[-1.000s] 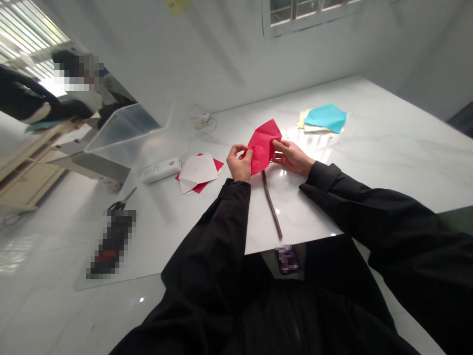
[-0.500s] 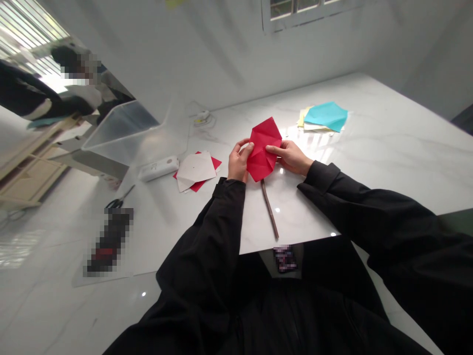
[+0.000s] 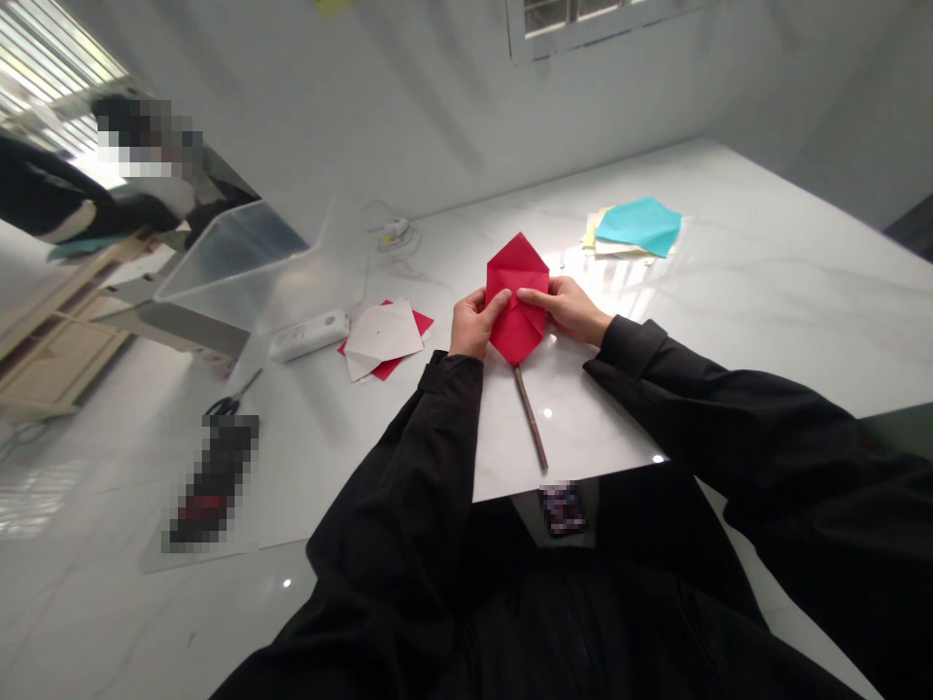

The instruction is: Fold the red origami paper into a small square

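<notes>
Left hand (image 3: pixel 475 326) and right hand (image 3: pixel 567 307) are closed from either side on folded red origami paper (image 3: pixel 518 331); light and easily creased, it is best held by its edges.

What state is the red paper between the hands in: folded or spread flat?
Folded: the red paper forms a pointed shape with overlapping flaps, held by the left hand and the right hand.
</notes>
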A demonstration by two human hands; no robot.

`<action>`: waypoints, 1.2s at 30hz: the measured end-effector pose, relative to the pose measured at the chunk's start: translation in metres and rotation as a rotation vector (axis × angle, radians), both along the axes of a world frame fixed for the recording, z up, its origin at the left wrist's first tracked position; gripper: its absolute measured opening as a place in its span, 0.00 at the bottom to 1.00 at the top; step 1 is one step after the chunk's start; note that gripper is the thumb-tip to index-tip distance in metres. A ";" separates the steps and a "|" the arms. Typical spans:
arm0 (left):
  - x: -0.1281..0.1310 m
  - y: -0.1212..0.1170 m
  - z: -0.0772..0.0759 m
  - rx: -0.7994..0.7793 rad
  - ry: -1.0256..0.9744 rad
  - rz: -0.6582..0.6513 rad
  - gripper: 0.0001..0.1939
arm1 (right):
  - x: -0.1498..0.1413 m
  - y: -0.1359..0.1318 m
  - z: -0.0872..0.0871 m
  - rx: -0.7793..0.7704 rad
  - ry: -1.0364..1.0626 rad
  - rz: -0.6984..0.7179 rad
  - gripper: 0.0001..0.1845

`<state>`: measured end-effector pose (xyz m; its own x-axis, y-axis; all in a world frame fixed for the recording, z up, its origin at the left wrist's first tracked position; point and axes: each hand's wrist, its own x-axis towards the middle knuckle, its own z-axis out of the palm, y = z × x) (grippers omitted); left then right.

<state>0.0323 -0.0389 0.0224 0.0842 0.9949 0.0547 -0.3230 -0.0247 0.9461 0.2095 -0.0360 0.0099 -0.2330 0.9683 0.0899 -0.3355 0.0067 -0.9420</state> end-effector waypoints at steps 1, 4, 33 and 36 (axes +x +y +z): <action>0.000 -0.001 0.000 0.008 0.022 -0.005 0.25 | 0.000 0.000 0.000 0.007 -0.004 0.000 0.30; 0.001 -0.001 -0.001 0.052 0.072 -0.014 0.26 | 0.001 0.001 -0.001 0.016 -0.008 -0.005 0.29; -0.002 0.006 -0.007 0.209 0.248 0.107 0.27 | 0.002 -0.002 0.003 0.027 -0.144 -0.053 0.27; -0.001 0.005 -0.007 0.207 0.241 0.089 0.27 | 0.002 -0.001 0.003 0.018 -0.133 -0.063 0.26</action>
